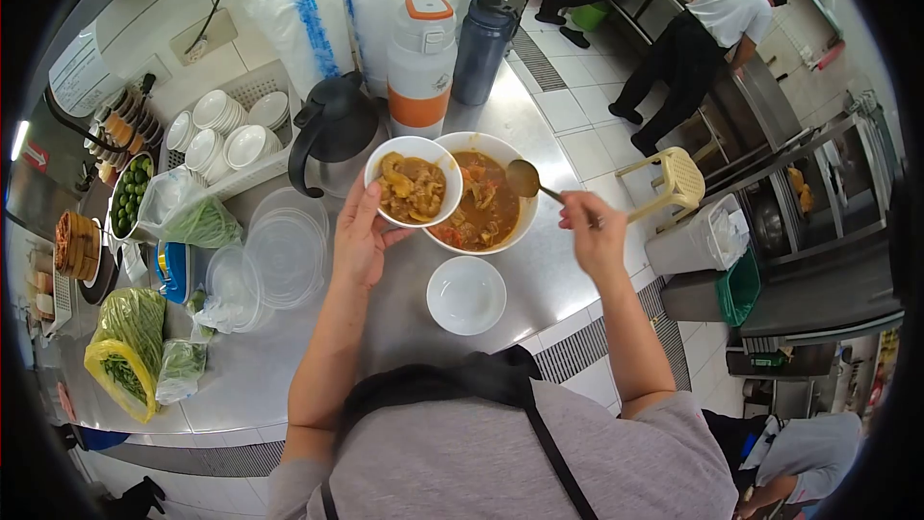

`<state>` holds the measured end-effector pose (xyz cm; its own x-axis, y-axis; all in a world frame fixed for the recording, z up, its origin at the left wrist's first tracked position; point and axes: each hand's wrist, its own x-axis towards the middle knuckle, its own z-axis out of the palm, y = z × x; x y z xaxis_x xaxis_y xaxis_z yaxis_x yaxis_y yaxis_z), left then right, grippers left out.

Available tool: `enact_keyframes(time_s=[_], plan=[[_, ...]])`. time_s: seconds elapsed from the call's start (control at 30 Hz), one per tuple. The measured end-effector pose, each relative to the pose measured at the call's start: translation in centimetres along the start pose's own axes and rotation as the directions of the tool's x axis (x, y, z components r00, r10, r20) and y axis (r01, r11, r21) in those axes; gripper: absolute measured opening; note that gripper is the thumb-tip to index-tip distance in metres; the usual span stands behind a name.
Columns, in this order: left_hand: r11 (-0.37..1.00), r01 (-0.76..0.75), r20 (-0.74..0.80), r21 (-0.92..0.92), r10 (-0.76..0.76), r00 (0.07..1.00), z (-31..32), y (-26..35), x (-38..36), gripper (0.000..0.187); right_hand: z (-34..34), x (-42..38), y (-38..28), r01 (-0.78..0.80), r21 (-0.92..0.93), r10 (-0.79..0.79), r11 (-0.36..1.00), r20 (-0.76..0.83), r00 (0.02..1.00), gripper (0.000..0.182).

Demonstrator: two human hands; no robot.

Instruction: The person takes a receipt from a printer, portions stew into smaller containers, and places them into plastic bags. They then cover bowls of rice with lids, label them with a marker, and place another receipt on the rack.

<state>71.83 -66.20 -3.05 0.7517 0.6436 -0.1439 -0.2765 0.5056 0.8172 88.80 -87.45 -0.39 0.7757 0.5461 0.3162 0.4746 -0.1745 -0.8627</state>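
Note:
My left hand [361,236] grips a small white bowl [451,171] by its side, and chunky brown stew [412,190] fills it. The small bowl is held over the left edge of a larger white bowl [527,221], which holds more of the reddish-brown stew. My right hand [593,231] is closed around the handle of a metal spoon [523,178]. The spoon's head hangs over the right side of the large bowl. Just below, nearest to me, an empty white bowl [466,296] rests on the steel table.
A black-lidded jug [342,130], an orange-and-white bottle [420,67] and a dark bottle [483,43] stand behind the bowls. Plastic lids [287,246], bagged greens [125,347] and a basket [269,159] of stacked bowls lie left. Two co-workers stand beyond the table; another is at lower right.

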Motion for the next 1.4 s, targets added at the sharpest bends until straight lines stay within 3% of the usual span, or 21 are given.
enact_keyframes(time_s=[0.03, 0.07, 0.13, 0.17, 0.27, 0.3, 0.37, 0.47, 0.83, 1.13, 1.27, 1.33, 1.37, 1.4], plan=[[1.000, -0.019, 0.007, -0.001, 0.019, 1.000, 0.0, 0.2, -0.1, 0.045, 0.3, -0.4, 0.9, 0.190, -0.148, -0.186, 0.971, 0.037, 0.982, 0.013], [1.000, -0.015, 0.006, 0.001, 0.015, 1.000, -0.2, 0.3, -0.2, 0.045, 0.3, -1.0, 1.4, 0.185, -0.148, -0.181, 0.972, 0.037, 0.983, 0.013], [0.999, -0.029, -0.010, 0.015, 0.029, 1.000, -0.8, 0.5, -0.2, 0.045, 0.9, -1.8, 1.2, -0.016, -0.049, 0.019, 0.999, 0.061, 0.998, 0.011], [1.000, -0.026, -0.013, 0.017, 0.027, 1.000, -0.9, 0.6, -0.3, 0.045, 0.9, -1.8, 1.5, -0.020, -0.048, 0.023, 0.999, 0.064, 0.998, 0.011], [1.000, -0.026, -0.041, 0.015, 0.027, 0.999, -1.0, 0.7, -0.4, 0.045, 1.1, -2.0, 3.1, -0.387, 0.303, 0.381, 0.871, 0.081, 0.921, 0.023], [1.000, -0.025, -0.042, 0.016, 0.026, 0.999, -1.1, 0.7, -0.4, 0.045, 1.4, -2.2, 3.4, -0.388, 0.303, 0.383, 0.870, 0.081, 0.920, 0.023], [0.999, -0.025, -0.047, -0.022, 0.024, 0.999, -1.2, 0.7, -0.4, 0.046, 1.9, -2.4, 3.9, -0.489, 0.584, 0.532, 0.648, 0.113, 0.839, 0.023], [0.999, -0.038, -0.048, -0.025, 0.037, 0.998, -1.5, 0.9, -0.5, 0.046, 1.5, -2.7, 4.7, -0.487, 0.686, 0.556, 0.541, 0.144, 0.819, 0.022], [1.000, 0.001, -0.027, 0.002, -0.001, 1.000, -1.5, 0.3, 0.2, 0.047, -1.2, -1.8, 3.3, -0.366, 0.740, 0.455, 0.565, 0.091, 0.886, 0.021], [0.996, 0.085, 0.082, 0.032, -0.087, 0.993, 1.9, -0.9, 1.0, 0.047, -3.4, 1.2, -3.3, -0.281, 0.716, 0.343, 0.639, 0.062, 0.937, 0.021], [0.990, 0.136, 0.138, -0.027, -0.131, 0.982, 3.0, -1.5, 0.8, 0.047, -2.1, 1.2, -4.9, -0.288, 0.607, 0.238, 0.741, 0.164, 0.957, 0.024], [0.986, 0.155, 0.177, -0.053, -0.144, 0.974, 3.0, -1.5, 0.6, 0.046, -1.6, 0.7, -6.1, -0.130, 0.321, 0.090, 0.938, 0.138, 0.986, 0.023], [0.987, 0.153, 0.172, -0.055, -0.142, 0.975, 2.8, -1.4, 0.5, 0.046, -1.8, 0.6, -6.4, -0.012, 0.269, -0.024, 0.963, 0.129, 0.991, 0.025], [0.988, 0.150, 0.169, -0.041, -0.141, 0.975, 2.7, -1.2, 0.3, 0.046, -2.0, 0.5, -6.8, -0.013, 0.271, -0.025, 0.962, 0.134, 0.991, 0.025]])
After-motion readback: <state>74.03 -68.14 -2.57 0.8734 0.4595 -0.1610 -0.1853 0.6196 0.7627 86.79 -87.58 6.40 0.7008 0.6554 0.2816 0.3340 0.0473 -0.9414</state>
